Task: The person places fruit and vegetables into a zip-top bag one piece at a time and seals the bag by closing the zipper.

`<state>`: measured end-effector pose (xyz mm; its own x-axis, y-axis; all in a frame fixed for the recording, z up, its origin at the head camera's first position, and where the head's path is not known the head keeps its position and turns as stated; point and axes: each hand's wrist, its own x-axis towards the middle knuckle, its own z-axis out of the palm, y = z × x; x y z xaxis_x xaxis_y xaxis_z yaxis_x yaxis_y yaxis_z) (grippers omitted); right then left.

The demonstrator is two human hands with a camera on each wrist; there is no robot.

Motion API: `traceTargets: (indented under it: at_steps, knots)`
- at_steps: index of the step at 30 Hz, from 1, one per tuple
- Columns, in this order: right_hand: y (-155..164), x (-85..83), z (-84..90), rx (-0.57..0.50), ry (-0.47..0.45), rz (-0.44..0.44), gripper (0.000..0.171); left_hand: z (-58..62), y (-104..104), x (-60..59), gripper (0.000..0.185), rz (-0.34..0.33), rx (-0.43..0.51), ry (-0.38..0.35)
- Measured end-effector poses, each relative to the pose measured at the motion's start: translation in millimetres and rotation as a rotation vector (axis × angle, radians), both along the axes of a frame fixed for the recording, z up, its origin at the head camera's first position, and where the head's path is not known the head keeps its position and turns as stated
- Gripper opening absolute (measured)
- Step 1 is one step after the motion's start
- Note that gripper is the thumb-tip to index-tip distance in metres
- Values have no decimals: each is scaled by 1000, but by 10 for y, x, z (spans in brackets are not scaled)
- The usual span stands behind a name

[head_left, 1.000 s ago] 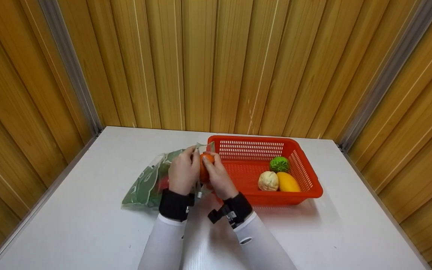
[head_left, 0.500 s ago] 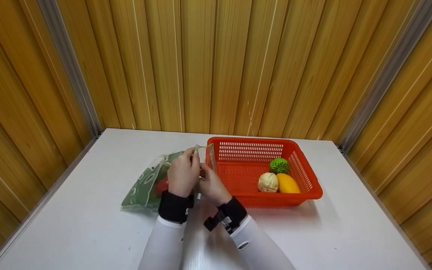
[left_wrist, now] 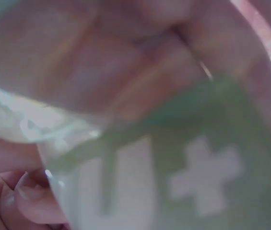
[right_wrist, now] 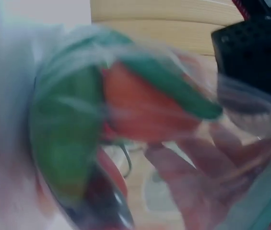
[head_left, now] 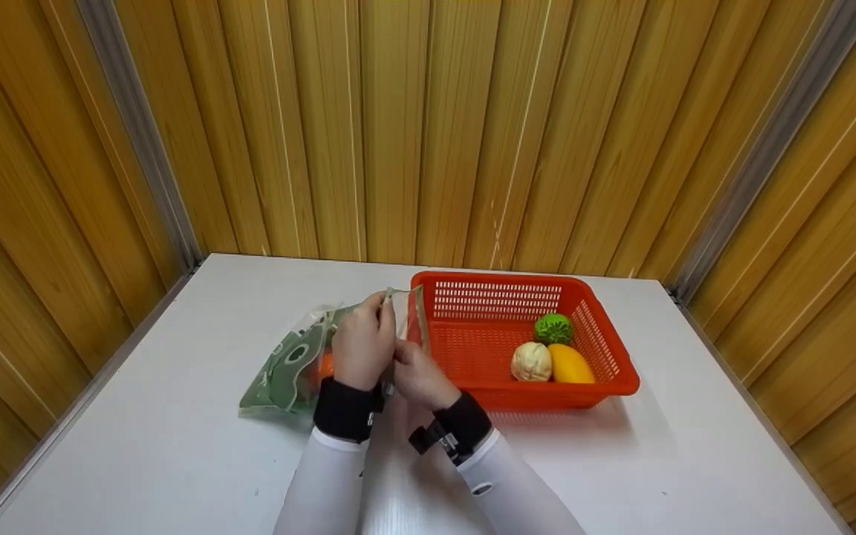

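Head view, near to far:

- Two white sleeves w/ black wrist straps come in from the bottom edge, over the white surface (head_left: 175, 461).
- R hand (head_left: 417, 377): fingers curled at the mouth of the plastic bag (head_left: 287, 364), nearest the viewer; looks like a pinch on the bag's lower edge, but fingertips are hidden behind the L hand, so exact contact can't be confirmed. R wrist view is blurred: fingers (right_wrist: 197, 191) seen through clear film, an orange-red item (right_wrist: 145, 110) and a green shape just beyond them, inside the bag.
- L hand (head_left: 362, 342): fingers curled, thumb + fingertips pinching the top rim of the bag opening and lifting it. L wrist view v. blurred: fingertips (left_wrist: 29, 201) at lower left, pressed against the film w/ green-and-white print filling the frame.
- Bag: clear w/ green print, lying on the surface left of both hands, mouth toward the basket. An orange item (head_left: 324, 364) shows through the film just left of the L hand, inside the bag.
- Red basket (head_left: 606, 379): just right of the hands, near wall touching or v. close to the bag mouth; can't tell which. Inside, at its right end: cream-white round item (head_left: 531, 360), yellow item (head_left: 571, 362) touching it, green bumpy ball (head_left: 553, 327) behind both.
- Far: wood-panelled walls around the surface.
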<state>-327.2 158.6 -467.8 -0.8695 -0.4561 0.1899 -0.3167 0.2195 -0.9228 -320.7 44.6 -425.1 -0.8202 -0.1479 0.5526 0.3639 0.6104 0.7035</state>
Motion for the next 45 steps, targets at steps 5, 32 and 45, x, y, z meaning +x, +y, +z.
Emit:
traceTargets:
  at_steps: [5,32,45]
  knots:
    - [37,-10,6,134,15,38,26,-10,5,0,28,-6,-1,21]
    - [185,-10,229,-132,-113,-56,36,18,5,-19,30,-26,28,-78]
    - [606,-10,466,-318,-43,-248,24,19,15,-30,26,-13,8,-75]
